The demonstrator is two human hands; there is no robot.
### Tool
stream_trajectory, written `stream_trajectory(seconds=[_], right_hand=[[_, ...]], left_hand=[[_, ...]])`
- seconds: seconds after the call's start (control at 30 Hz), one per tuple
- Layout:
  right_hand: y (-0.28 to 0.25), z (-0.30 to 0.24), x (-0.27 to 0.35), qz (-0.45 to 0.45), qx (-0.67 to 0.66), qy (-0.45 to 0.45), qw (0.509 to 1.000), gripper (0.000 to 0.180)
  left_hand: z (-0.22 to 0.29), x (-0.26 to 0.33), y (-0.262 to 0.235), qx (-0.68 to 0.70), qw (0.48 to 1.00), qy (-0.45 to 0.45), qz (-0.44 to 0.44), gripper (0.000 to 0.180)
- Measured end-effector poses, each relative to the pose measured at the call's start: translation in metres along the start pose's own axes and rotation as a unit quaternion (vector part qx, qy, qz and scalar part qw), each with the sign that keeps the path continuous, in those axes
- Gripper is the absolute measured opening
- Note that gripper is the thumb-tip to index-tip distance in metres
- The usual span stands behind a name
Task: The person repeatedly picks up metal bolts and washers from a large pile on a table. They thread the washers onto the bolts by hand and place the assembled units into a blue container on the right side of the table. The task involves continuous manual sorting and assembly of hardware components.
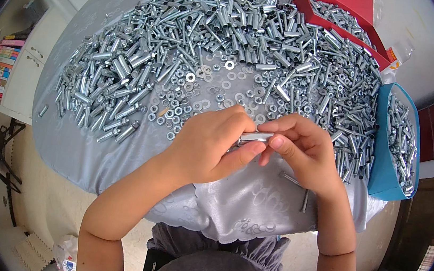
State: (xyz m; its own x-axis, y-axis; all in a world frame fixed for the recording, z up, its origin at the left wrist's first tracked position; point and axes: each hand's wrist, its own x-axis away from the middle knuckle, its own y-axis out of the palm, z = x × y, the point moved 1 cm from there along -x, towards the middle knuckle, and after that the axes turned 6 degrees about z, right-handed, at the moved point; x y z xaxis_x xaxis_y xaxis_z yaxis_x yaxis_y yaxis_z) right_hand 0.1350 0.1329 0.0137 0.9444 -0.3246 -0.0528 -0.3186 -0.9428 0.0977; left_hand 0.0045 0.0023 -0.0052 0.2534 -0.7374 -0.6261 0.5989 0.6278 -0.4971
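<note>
Over the near part of the table, both hands meet around a shiny metal sleeve anchor (256,137). My left hand (215,142) is closed round its left part, with the thumb along the near side. My right hand (304,148) pinches its right end between thumb and fingers. The anchor lies roughly level; its left end is hidden in the left hand. Just beyond the hands, flat washers (229,65) and hex nuts (178,111) are scattered. Below the right wrist lie two long bolts, one nearer the edge (304,201).
A big heap of metal sleeves and bolts (241,20) covers the far table. Finished-looking anchors (123,66) are piled at left. A red box (347,30) and a blue bag (391,177), both full of hardware, stand at right. A silver patterned tablecloth (251,209) hangs over the near edge.
</note>
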Motion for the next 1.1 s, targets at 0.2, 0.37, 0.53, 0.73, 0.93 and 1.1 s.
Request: stream_trajectory(seconds=[0.2, 0.37, 0.53, 0.73, 0.93, 1.1], right_hand=[[0.002, -0.006, 0.002, -0.008, -0.007, -0.007, 1.000, 0.032], [0.003, 0.001, -0.002, 0.037, 0.123, -0.125, 0.984, 0.028], [-0.012, 0.005, -0.015, 0.097, 0.494, -0.260, 0.824, 0.016], [-0.006, 0.014, -0.014, 0.097, 0.566, -0.256, 0.778, 0.017], [-0.008, 0.015, -0.014, 0.086, 0.512, -0.238, 0.821, 0.016], [-0.008, 0.011, -0.009, 0.145, 0.155, -0.054, 0.976, 0.010]], left_hand=[[0.008, -0.002, -0.007, 0.073, 0.990, -0.118, -0.015, 0.023], [0.013, 0.003, -0.008, 0.197, 0.952, -0.210, 0.100, 0.027], [-0.007, -0.002, -0.020, 0.327, 0.886, -0.297, 0.143, 0.036], [-0.001, -0.006, -0.014, 0.328, 0.862, -0.354, 0.156, 0.037], [-0.003, -0.005, -0.013, 0.324, 0.872, -0.341, 0.140, 0.036], [-0.006, 0.000, -0.010, 0.350, 0.857, -0.371, 0.075, 0.035]])
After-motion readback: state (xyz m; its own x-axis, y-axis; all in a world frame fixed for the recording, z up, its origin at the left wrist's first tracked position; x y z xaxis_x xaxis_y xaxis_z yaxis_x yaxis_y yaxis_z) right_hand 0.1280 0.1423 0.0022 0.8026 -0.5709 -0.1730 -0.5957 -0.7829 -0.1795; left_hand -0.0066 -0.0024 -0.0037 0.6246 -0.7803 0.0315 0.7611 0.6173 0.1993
